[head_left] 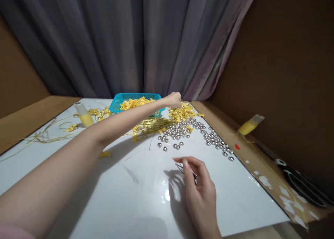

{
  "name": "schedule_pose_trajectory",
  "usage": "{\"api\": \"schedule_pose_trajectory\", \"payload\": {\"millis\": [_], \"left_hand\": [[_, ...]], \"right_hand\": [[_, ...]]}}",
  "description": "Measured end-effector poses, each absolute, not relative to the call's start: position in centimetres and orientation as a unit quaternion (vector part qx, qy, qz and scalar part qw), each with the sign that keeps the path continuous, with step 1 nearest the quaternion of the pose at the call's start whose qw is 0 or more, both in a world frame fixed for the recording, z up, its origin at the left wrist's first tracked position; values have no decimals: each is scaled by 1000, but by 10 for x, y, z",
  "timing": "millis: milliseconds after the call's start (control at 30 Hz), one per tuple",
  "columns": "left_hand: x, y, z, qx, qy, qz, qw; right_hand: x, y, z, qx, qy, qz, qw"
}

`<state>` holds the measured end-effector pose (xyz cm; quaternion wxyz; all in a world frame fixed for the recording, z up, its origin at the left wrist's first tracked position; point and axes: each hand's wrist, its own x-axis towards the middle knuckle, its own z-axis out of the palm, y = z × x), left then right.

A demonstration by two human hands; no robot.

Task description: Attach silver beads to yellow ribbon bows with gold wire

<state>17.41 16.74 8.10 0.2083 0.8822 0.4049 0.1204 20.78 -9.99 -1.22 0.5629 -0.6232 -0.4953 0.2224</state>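
Note:
Stretched across the board, my left hand [175, 100] is closed like a fist above the heap of yellow petal-like pieces [182, 112]. Its fingertips are turned away, so anything in them is hidden. My right hand [199, 186] is low over the front of the board, closed around a slim metal tool with a black part [180, 167], perhaps tweezers or small scissors; most of it is hidden in the palm. In front of this hand lie many small silver beads [177, 130]. A bundle of gold stems [152, 125] lies left of the beads.
A blue basket [137, 95] of yellow pieces stands at the back by the curtain [130, 40]. Left is a glue bottle [84, 114] near wired yellow flowers [71, 128]. On the right ledge are another bottle [250, 125], large black scissors [302, 186] and paper scraps [264, 181].

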Motion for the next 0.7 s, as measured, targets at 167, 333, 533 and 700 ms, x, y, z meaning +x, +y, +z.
{"api": "schedule_pose_trajectory", "payload": {"millis": [167, 333, 533, 700], "left_hand": [[224, 207, 85, 880, 428, -13, 203], [236, 216, 84, 878, 418, -70, 221], [205, 175, 124, 911, 337, 0, 240], [116, 68, 116, 888, 245, 153, 357]], "right_hand": [[210, -101, -14, -617, -490, 232, 571], [212, -102, -16, -600, -490, 238, 586], [215, -102, -17, -586, -475, 251, 607], [213, -104, -14, -593, -448, 259, 617]]}}
